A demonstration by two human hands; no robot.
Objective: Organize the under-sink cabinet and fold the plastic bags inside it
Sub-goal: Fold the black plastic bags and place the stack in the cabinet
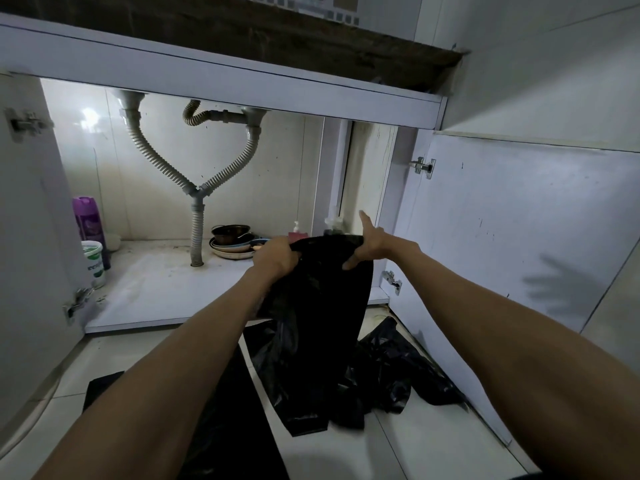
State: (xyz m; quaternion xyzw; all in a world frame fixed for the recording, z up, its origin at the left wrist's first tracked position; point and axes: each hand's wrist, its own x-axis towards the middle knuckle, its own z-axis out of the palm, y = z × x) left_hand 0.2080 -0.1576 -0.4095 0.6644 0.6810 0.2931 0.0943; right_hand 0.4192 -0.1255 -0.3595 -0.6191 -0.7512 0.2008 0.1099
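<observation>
Black plastic bag (318, 306): hangs before the open cabinet (156, 289), tail on the floor. Your left hand (277, 254) grips its top edge, fingers curled; your right hand (370, 242) pinches the other end, forefinger raised. Draw the edge taut and level before folding.

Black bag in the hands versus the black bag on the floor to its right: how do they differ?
The held bag hangs stretched out, gripped at its top by the left hand and right hand; the floor bag lies on the tiles with no hand on it. The held bag looks long and fairly smooth; the floor bag is crumpled in a heap. Both are black plastic.
</observation>
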